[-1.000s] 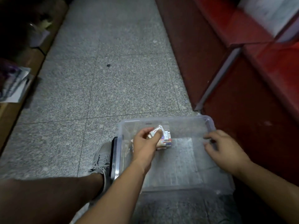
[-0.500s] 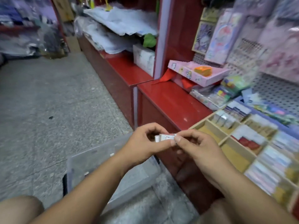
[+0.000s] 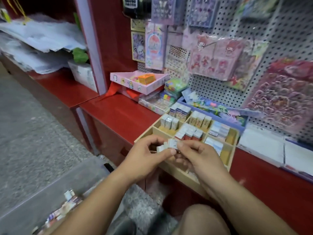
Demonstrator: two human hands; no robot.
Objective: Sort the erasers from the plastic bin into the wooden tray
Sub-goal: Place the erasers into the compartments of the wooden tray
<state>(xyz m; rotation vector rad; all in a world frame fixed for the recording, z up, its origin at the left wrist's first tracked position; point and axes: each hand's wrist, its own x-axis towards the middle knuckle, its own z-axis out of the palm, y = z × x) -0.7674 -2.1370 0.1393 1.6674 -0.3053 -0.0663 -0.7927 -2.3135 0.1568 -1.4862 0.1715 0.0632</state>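
**Tray partly filled, a handful held above it**

We see several compartments of the wooden tray (image 3: 179, 173) stocked with upright rows of erasers (image 3: 199, 121), and some show bare wood. Loose erasers (image 3: 67, 200) lie in the plastic bin (image 3: 50, 183) on the floor. We judge the sorting well along but not done.

The two hands meet over the tray's near-left corner. The left hand (image 3: 149, 156) clamps a small white cluster of erasers (image 3: 167, 145) with its thumb and curled fingers. The right hand (image 3: 198, 155) pinches the same cluster from the other side. The cluster sits between the fingertips, above the tray and not in any compartment.
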